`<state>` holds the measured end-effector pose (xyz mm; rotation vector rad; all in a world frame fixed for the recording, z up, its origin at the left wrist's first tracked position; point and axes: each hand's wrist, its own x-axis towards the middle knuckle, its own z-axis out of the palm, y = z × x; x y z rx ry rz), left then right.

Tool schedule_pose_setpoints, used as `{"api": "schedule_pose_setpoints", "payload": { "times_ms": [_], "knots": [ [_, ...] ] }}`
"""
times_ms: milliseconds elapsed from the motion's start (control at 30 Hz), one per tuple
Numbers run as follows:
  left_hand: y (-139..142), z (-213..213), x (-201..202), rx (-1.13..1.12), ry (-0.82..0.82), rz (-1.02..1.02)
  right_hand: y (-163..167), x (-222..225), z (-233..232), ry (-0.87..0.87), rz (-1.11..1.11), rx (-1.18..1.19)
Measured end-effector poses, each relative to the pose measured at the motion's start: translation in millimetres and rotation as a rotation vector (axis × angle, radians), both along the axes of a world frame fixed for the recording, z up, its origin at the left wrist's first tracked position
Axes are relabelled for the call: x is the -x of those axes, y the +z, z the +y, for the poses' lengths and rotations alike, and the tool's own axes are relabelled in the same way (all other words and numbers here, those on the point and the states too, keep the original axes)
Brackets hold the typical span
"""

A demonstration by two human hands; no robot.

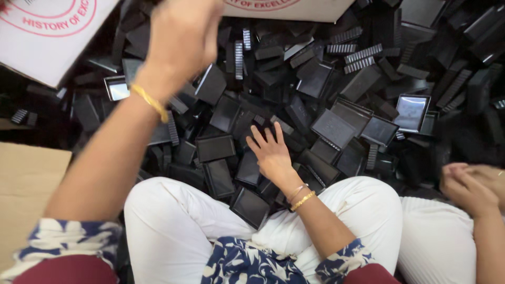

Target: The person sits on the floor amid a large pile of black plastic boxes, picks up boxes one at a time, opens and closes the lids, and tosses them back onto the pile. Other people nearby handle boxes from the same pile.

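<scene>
Black trays [336, 126] heaped across the floor, reaching the knees. Carton [47, 37] at upper left. Left hand [181, 37] raised over the heap, blurred, back toward camera; grip cannot be told. Right hand [271, 152] lies palm down on the trays, fingers spread, holding nothing. Another person's hand [465, 186] at right edge.

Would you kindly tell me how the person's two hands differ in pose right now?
The left hand is raised high over the heap and blurred; the right hand is low, sharp, fingers spread flat on the black plastic trays. Whether the left grip holds anything cannot be told; the right is open. Each wrist wears a gold bangle.
</scene>
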<state>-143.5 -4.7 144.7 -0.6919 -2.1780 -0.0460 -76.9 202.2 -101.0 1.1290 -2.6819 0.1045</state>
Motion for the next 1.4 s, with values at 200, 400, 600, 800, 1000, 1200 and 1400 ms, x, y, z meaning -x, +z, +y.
{"api": "schedule_pose_setpoints", "payload": {
  "times_ms": [200,400,600,800,1000,1200,1400],
  "knots": [
    [-177,-80,-36,0.104,0.52,-1.192,-7,2,-4,-0.06,-0.211,-0.061],
    [-223,-86,-65,-0.091,0.779,-0.962,-25,11,-26,0.025,-0.108,-0.225],
    [-234,-82,-65,-0.073,0.842,-0.88,-33,13,-34,0.026,-0.349,-0.15],
    [-226,-71,-80,-0.413,0.681,-0.659,-24,7,-38,0.088,-0.413,-0.198],
    [-209,-64,-118,-1.451,0.274,-0.81,-6,3,-40,-0.055,-0.31,-0.178],
    [-206,-95,-186,-1.184,0.29,-1.231,13,1,-31,-0.156,-0.386,0.29],
    [-185,-93,-231,-0.177,0.641,-0.831,26,7,-15,0.072,-1.523,1.414]
  ]
}}
